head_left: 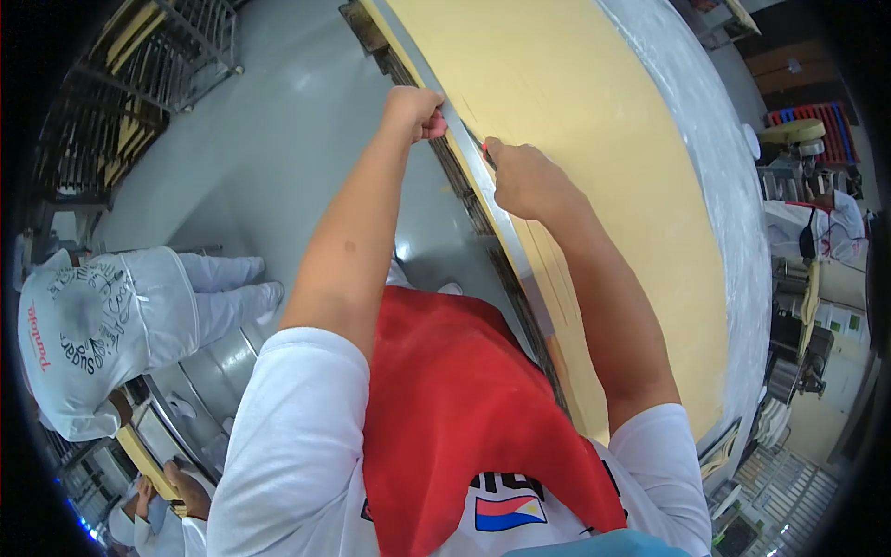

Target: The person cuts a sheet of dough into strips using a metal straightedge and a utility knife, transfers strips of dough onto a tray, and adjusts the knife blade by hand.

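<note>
A wide, pale yellow sheet (640,232), dough-like in look, covers the long table in front of me. Along its left edge runs a long flat metal strip (484,186). My left hand (415,113) is closed in a fist beside the strip's outer edge; what its fingers hold, if anything, I cannot make out. Across the strip, my right hand (531,181) is closed on a small red-and-dark tool (487,153), just over the sheet's edge. Most of the tool is hidden in the fist. Thin lines mark the sheet near my right wrist.
Clear plastic wrap (715,186) lies along the sheet's far side. Wooden pallets (445,153) show under the near edge. Rack shelving (139,84) stands upper left. A person in white (111,316) bends at the left; another person (826,227) is at the right.
</note>
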A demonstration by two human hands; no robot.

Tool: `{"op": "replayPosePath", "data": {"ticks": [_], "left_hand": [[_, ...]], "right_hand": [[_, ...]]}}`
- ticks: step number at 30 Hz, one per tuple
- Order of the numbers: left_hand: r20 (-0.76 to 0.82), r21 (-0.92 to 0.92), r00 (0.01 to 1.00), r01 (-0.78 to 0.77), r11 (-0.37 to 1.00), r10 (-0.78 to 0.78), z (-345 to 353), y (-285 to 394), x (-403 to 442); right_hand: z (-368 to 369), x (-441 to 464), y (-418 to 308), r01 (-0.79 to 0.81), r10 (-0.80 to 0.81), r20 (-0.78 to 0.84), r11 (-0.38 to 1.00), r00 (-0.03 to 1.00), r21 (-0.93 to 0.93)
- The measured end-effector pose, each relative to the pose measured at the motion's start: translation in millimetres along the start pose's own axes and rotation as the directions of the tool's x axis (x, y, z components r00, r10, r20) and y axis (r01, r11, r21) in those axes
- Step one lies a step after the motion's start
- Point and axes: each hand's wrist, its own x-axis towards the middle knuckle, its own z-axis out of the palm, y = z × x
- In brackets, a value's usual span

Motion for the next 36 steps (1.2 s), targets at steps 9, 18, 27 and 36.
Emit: {"op": "replayPosePath", "data": {"ticks": [9,18,27,36], "left_hand": [[-0.114,-0.021,0.992,-0.052,0.998,0.05,6.0,0.1,-14.0],[-0.111,-0.036,0.992,-0.058,0.998,0.053,17.3,-22.8,-42.2],[0.109,0.29,0.994,-0.011,0.957,-0.021,15.7,-30.3,-57.2],[-0.051,0.118,0.999,-0.011,0.993,0.017,36.5,-42.0,-68.2]], "right_hand": [[17.6,-72.0,16.5,-0.008,0.006,0.05,0.999,0.999,0.032],[36.7,-117.7,35.7,-0.069,0.065,0.08,0.996,0.995,0.053],[58.7,-137.3,48.6,-0.024,0.023,0.007,0.991,1.0,0.128],[99.1,-252.2,87.4,-0.098,0.094,0.054,0.991,0.994,0.095]]}}
